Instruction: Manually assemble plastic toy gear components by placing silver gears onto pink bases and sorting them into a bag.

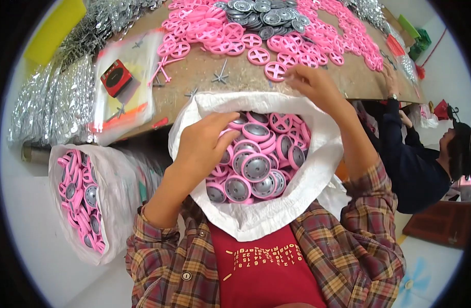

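Observation:
A white woven sack (261, 226) stands open in front of me, heaped with toy wheels (256, 167) that have pink rims and grey hubs. Over its left side, my left hand (207, 141) has its thumb and fingers around a pink-and-grey wheel (239, 121) at the top of the heap. My right hand (317, 87) is above the far right rim, with its fingers bent but apart. Its fingertips come close to a pink spoked ring (275, 71) on the table edge; no object shows in that hand.
Pink rings (209, 31) and grey hub discs (268, 18) cover the wooden table (194, 74). A red-and-black device (116, 78) lies on plastic bags at left, beside silver tinsel (50, 102). Another filled sack (117, 200) stands left. A person in dark clothes (420, 159) works at right.

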